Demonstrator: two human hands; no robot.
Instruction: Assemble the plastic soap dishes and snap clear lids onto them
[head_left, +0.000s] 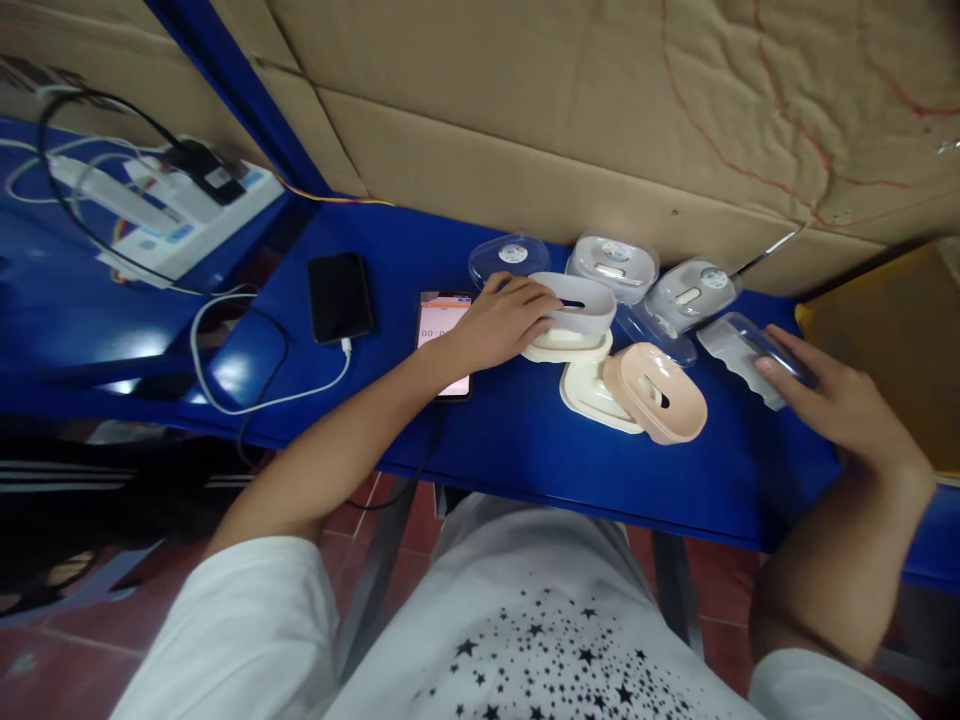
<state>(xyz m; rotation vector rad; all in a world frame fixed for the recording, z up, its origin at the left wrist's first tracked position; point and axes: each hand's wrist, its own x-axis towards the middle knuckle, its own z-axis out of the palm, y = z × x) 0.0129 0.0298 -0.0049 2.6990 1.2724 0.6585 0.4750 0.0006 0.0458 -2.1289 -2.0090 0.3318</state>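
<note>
My left hand (502,322) lies over a white oval soap dish (579,305), gripping it from the near side, with a cream tray (566,347) beneath. To the right, a peach soap dish (656,393) leans on a cream base (592,397), close to neither hand's grip. My right hand (832,395) holds a transparent ribbed plastic cover (742,360) at the table's right. Behind them stand several round-cornered transparent packs with labels (613,266), the nearest to my right hand touching no fingers.
A smartphone (444,340) lies under my left wrist, and a black phone (340,297) sits left of it with a white charging cable (270,385). A power strip (169,205) stands on the blue table (525,480) at far left. Cardboard sheets (600,130) line the wall behind.
</note>
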